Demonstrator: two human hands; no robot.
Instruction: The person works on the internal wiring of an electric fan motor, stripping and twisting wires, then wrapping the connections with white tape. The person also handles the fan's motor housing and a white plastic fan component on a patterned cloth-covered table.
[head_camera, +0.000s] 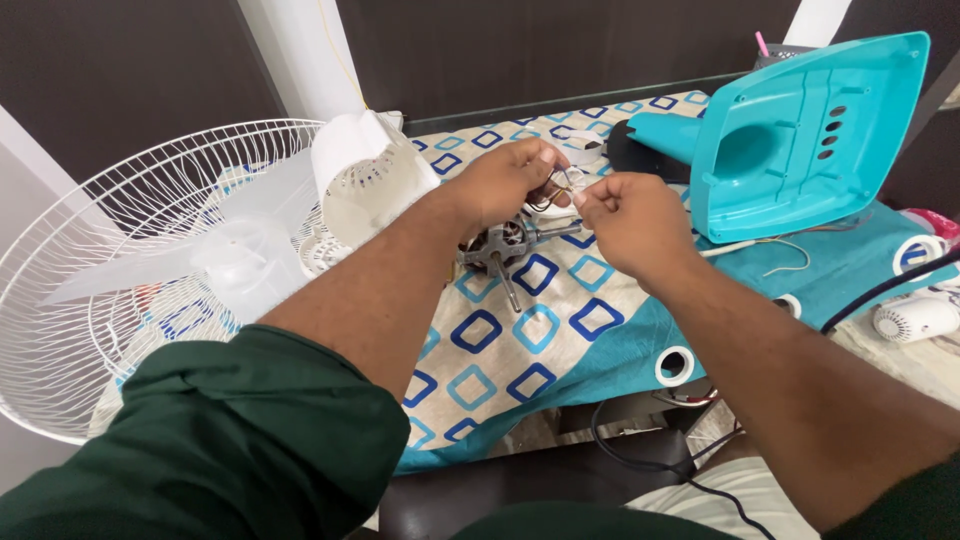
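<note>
Pinching thin wires (560, 190) between them, the left hand (505, 180) and right hand (635, 215) are hovering over the fan motor (505, 245), its shaft (510, 290) pointing toward five o'clock.

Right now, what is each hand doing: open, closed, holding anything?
Left hand: closed, pinching the thin wires above the fan motor.
Right hand: closed, fingertips pinched on the same wires.

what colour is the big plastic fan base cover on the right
Turquoise, seen clearly in the head view: the fan base cover stands tilted on the patterned cloth.
</note>
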